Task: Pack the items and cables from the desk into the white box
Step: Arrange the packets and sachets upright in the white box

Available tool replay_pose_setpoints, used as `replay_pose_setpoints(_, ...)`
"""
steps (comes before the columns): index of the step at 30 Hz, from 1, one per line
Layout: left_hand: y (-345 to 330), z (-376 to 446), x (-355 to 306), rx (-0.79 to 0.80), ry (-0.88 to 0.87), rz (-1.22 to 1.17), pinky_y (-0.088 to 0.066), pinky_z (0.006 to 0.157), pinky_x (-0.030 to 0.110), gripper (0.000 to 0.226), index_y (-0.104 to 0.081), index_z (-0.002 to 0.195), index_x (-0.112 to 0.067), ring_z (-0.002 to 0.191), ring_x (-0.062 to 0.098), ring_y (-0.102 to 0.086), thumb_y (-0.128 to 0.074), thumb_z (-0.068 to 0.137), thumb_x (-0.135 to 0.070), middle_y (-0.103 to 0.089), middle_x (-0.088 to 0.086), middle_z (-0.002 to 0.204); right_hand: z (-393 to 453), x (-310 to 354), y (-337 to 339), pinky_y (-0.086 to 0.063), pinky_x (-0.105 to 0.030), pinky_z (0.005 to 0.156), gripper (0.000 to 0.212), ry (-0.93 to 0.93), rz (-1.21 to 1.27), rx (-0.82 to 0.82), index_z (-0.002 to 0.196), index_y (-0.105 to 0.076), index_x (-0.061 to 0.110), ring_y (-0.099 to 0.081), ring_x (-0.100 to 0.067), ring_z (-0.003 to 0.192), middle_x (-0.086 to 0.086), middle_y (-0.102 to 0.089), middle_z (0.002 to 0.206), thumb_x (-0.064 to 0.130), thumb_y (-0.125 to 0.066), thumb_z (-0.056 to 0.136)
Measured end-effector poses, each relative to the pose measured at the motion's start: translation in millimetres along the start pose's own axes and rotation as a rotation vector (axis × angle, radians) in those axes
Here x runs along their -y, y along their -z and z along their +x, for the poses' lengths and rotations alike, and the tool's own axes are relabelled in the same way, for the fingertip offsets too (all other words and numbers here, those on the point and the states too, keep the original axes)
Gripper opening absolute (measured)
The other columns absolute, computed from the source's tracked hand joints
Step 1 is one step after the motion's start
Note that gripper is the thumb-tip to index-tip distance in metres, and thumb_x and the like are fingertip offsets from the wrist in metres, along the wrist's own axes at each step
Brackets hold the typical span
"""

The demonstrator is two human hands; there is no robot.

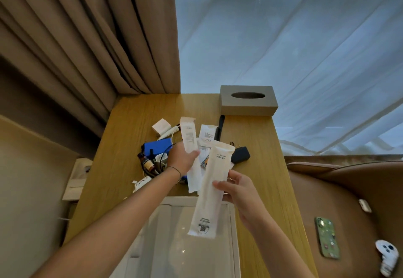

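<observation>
Paper sachets are seen in at least three: one long sachet is pinched at its middle by the right hand, thumb in front and fingers behind, above the white box; a second narrower sachet is gripped low down by the curled fingers of the left hand; a third short sachet lies flat on the desk just behind, with more white paper under the hands that cannot be counted. One white charger cube, one blue pack, one small brown bottle and one black adapter are gathered at the centre of the frame, with white and dark cables among them. The white box stands open at the bottom centre; its inside is blurred, and nothing can be made out in it. One grey tissue box sits at the far edge of the wooden desk. Brown curtains fill the upper left, sheer white ones the upper right. At the lower right, one green phone and one white controller lie on a brown seat
</observation>
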State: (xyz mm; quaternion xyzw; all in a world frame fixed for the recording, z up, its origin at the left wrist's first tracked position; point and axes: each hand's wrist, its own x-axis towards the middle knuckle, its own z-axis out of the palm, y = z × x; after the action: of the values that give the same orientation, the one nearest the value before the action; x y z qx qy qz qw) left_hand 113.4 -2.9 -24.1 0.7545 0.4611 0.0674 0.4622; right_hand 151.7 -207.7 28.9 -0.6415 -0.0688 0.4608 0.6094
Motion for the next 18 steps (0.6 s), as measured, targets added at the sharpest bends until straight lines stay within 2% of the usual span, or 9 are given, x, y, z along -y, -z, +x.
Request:
replay_pose_setpoints(3, 32, -23, 0, -0.073, -0.005, -0.19, -0.05, 0.076, 0.032, 0.033, -0.061, 0.124, -0.012, 0.1, 0.021, -0.062, -0.067, 0.094, -0.024, -0.067, 0.009, 0.121, -16, -12, -16, -0.062, -0.031, 0.074, 0.034, -0.015, -0.07, 0.012, 0.111, -0.071, 0.023, -0.075, -0.016, 0.095, 0.005, -0.079, 0.103, 0.002, -0.074, 0.085)
replay_pose_setpoints(5, 56, -38, 5, -0.125, 0.002, -0.291, -0.049, 0.081, 0.035, 0.033, -0.058, 0.127, -0.01, 0.104, 0.022, -0.06, -0.064, 0.096, -0.021, -0.064, 0.009, 0.127, -24, -24, -27, -0.062, -0.035, 0.08, 0.035, -0.044, -0.13, 0.008, 0.114, -0.071, 0.02, -0.075, -0.017, 0.097, 0.003, -0.079, 0.103, 0.002, -0.075, 0.084)
replay_pose_setpoints(7, 79, -54, 13, -0.158, 0.029, -0.37, -0.048, 0.082, 0.037, 0.036, -0.053, 0.131, -0.011, 0.111, 0.025, -0.058, -0.061, 0.097, -0.018, -0.061, 0.008, 0.129, -29, -40, -38, -0.061, -0.034, 0.081, 0.035, -0.063, -0.196, 0.008, 0.114, -0.071, 0.02, -0.074, -0.016, 0.099, 0.004, -0.078, 0.104, 0.003, -0.076, 0.083)
replay_pose_setpoints(10, 109, -76, 29, -0.149, 0.087, -0.473, -0.048, 0.086, 0.038, 0.038, -0.049, 0.135, -0.014, 0.107, 0.022, -0.055, -0.058, 0.098, -0.013, -0.057, 0.005, 0.126, -33, -66, -53, -0.06, -0.032, 0.078, 0.033, -0.1, -0.295, 0.033, 0.111, -0.072, 0.02, -0.073, -0.016, 0.1, 0.005, -0.078, 0.104, 0.002, -0.075, 0.084)
replay_pose_setpoints(12, 124, -91, 41, -0.135, 0.121, -0.527, -0.05, 0.09, 0.041, 0.034, -0.048, 0.13, -0.02, 0.107, 0.022, -0.054, -0.057, 0.098, -0.009, -0.056, 0.001, 0.12, -34, -82, -63, -0.061, -0.035, 0.081, 0.033, -0.149, -0.341, 0.047, 0.112, -0.07, 0.02, -0.072, -0.017, 0.101, 0.004, -0.076, 0.106, 0.001, -0.074, 0.085)
replay_pose_setpoints(14, 137, -104, 51, -0.132, 0.125, -0.569, -0.05, 0.089, 0.041, 0.034, -0.046, 0.121, -0.025, 0.106, 0.022, -0.055, -0.058, 0.096, -0.006, -0.056, -0.001, 0.115, -30, -99, -72, -0.061, -0.035, 0.081, 0.034, -0.196, -0.378, 0.072, 0.112, -0.068, 0.02, -0.07, -0.019, 0.103, 0.002, -0.075, 0.109, 0.0, -0.072, 0.085)
replay_pose_setpoints(16, 145, -115, 61, -0.121, 0.136, -0.603, -0.048, 0.085, 0.04, 0.038, -0.045, 0.121, -0.027, 0.105, 0.021, -0.055, -0.06, 0.094, -0.004, -0.056, -0.001, 0.117, -25, -114, -80, -0.061, -0.035, 0.081, 0.033, -0.26, -0.408, 0.085, 0.111, -0.067, 0.021, -0.069, -0.02, 0.106, 0.001, -0.073, 0.112, 0.001, -0.072, 0.085)
replay_pose_setpoints(18, 152, -124, 71, -0.118, 0.149, -0.62, -0.048, 0.081, 0.037, 0.04, -0.046, 0.122, -0.026, 0.105, 0.02, -0.055, -0.062, 0.093, -0.004, -0.056, 0.0, 0.12, -19, -127, -85, -0.061, -0.032, 0.075, 0.029, -0.321, -0.456, 0.063, 0.104, -0.067, 0.024, -0.069, -0.019, 0.101, 0.002, -0.073, 0.107, 0.002, -0.073, 0.085)
